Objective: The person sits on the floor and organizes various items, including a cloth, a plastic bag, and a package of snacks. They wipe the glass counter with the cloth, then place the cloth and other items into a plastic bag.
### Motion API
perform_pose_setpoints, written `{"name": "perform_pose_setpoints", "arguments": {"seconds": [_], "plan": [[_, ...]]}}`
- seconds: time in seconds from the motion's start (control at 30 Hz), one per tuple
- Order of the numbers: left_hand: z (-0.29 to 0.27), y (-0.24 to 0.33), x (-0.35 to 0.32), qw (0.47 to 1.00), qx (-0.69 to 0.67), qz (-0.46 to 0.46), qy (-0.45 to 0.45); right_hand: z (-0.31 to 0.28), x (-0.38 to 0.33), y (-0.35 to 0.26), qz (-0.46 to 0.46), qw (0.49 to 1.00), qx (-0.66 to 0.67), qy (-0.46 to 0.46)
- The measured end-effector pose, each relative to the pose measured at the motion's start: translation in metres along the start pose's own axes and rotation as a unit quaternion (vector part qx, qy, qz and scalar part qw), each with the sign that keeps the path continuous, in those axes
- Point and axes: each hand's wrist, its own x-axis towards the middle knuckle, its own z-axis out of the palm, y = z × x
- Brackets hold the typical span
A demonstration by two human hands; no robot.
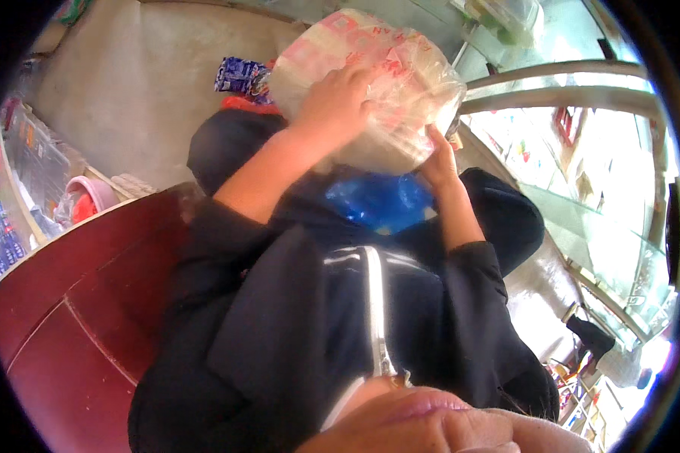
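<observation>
A large, rounded, clear plastic bag (400,83) with red print and pale contents rests over my knees. My left hand (338,102) lies across its upper face with bent fingers gripping the plastic. At the bag's right side, my right hand (440,160) holds the edge, thumb up; its other fingers are mostly hidden behind the bag. Under the bag, between my thighs, is a crumpled blue plastic bag (381,200). What fills the clear bag cannot be made out.
Dark blue packets (242,75) and a red item (251,105) lie on the floor beyond my left knee. At left stand a dark red cabinet (75,325) and a pink basin (94,192). A glass display case (582,162) runs along the right.
</observation>
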Motion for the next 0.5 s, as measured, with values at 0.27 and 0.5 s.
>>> {"name": "perform_pose_setpoints", "arguments": {"seconds": [0.27, 0.5], "plan": [[-0.028, 0.013, 0.038, 0.925, 0.001, 0.056, -0.375, 0.034, 0.101, -0.054, 0.004, 0.998, -0.006, 0.06], [-0.02, 0.012, 0.045, 0.952, -0.021, 0.096, -0.29, 0.058, 0.182, -0.075, -0.075, 0.994, -0.036, 0.073]]}}
